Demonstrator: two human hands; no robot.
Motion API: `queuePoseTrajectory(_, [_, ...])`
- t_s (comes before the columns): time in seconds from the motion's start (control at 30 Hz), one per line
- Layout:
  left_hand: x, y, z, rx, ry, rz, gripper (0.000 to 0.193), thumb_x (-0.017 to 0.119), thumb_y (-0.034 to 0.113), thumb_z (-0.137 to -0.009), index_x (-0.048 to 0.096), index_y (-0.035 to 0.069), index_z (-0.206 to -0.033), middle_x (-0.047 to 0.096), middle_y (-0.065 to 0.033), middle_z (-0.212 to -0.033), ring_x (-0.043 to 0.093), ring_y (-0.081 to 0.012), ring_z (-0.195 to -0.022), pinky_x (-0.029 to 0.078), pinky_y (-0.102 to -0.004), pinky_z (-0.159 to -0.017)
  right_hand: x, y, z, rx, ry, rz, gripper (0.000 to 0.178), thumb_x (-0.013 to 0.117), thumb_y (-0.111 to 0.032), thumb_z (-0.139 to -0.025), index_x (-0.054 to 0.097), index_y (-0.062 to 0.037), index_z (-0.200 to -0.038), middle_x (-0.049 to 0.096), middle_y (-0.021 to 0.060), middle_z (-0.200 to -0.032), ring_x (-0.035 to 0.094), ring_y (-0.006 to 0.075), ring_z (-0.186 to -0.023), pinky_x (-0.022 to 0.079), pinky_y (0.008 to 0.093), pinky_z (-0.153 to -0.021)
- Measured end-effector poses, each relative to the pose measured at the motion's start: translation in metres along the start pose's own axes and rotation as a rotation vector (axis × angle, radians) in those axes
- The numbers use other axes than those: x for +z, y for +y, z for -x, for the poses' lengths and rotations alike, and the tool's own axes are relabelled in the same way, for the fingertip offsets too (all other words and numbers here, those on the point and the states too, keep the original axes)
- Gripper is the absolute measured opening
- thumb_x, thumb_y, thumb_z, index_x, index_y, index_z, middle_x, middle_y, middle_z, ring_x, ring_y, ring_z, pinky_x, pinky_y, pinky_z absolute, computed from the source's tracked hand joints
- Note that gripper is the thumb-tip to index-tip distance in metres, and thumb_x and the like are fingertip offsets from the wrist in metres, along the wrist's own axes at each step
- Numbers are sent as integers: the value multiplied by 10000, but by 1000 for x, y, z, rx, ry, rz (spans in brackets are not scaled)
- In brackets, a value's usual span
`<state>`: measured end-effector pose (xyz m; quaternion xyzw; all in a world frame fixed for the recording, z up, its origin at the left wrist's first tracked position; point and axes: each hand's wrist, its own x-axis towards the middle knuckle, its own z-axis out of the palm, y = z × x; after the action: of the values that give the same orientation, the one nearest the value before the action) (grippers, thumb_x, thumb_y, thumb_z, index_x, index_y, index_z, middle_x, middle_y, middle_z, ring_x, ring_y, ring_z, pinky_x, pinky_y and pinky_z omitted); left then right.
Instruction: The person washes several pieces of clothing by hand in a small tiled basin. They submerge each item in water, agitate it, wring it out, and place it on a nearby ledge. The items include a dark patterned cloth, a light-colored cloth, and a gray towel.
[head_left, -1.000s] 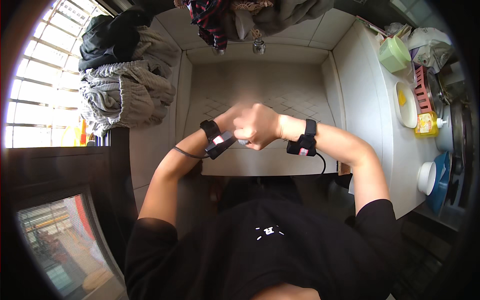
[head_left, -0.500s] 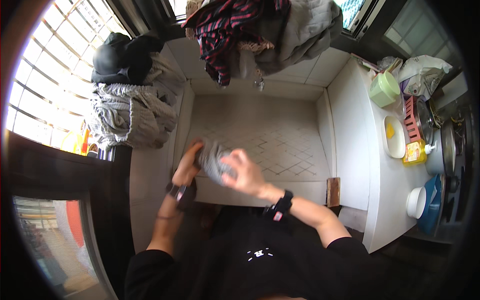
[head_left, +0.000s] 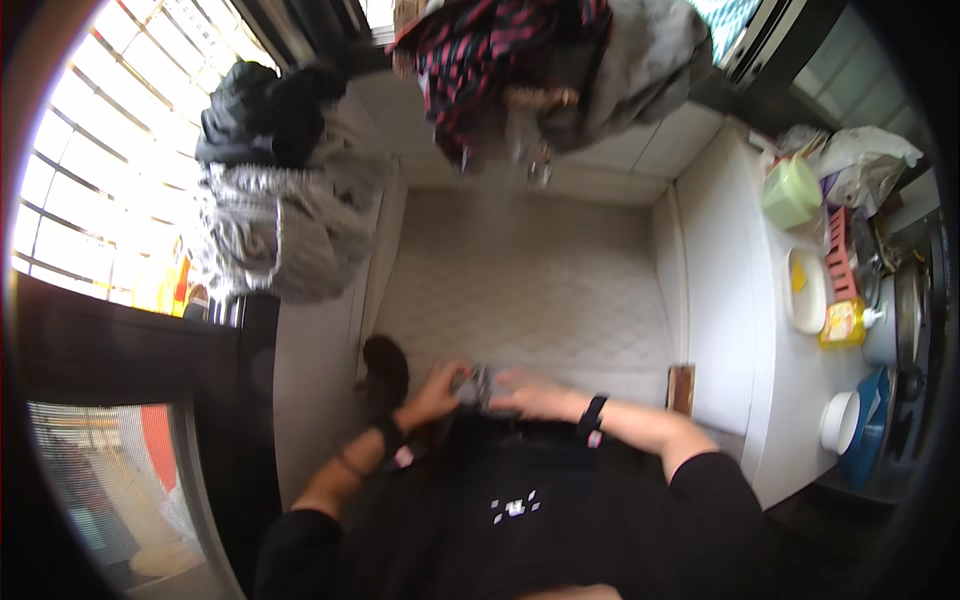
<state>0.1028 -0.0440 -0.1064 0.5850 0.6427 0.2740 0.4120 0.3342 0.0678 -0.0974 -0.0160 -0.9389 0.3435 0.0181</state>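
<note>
A small grey bundle of cloth sits between my hands, close in front of my body at the near edge of the pale floor. My left hand grips its left side with the fingers closed on it. From the other side my right hand presses in, its fingers blurred by motion but closed against the cloth. The kind of garment cannot be made out. Both wrists wear black bands. Just beyond my left forearm is a dark, rounded shape, like a shoe.
Grey knitted clothes and a black garment hang at the left by the barred window. A red-and-black garment hangs ahead. On the right, a white counter holds a green container, a yellow bottle and a white bowl.
Both hands have come down and nearer my body with the grey cloth, which now looks more compact. The dark rounded shape has come into sight at the left. My view has shifted slightly.
</note>
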Motion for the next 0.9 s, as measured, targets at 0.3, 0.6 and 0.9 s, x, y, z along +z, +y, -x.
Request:
queuePoseTrajectory(0.3, [30, 16, -113, 180, 99, 169, 353, 650, 59, -645, 504, 60, -966, 514, -115, -982, 480, -302, -953, 399, -364, -851, -41, 45, 40, 364, 127, 193, 585, 769, -175, -614, 547, -232, -1152, 397, 146, -1254, 436, 353, -1136, 471, 410, -887])
queuePoseTrajectory(0.6, [-36, 93, -167, 105, 265, 813, 341, 601, -44, -682, 515, 62, -994, 517, -30, -979, 509, -131, -890, 420, -227, -768, -117, 55, 30, 549, 1018, -173, 555, 767, -156, -631, 541, -120, -1137, 446, 86, -1213, 452, 251, -1159, 423, 369, -898])
queuePoseTrajectory(0.9, [-67, 160, -124, 175, 505, 811, 228, 576, -28, -772, 518, 38, -982, 524, -19, -948, 505, -92, -856, 424, -211, -760, -121, 3, -17, 698, 838, -2102, 435, 575, -300, -858, 495, -112, -1241, 520, 57, -1267, 487, 241, -1144, 378, 387, -983])
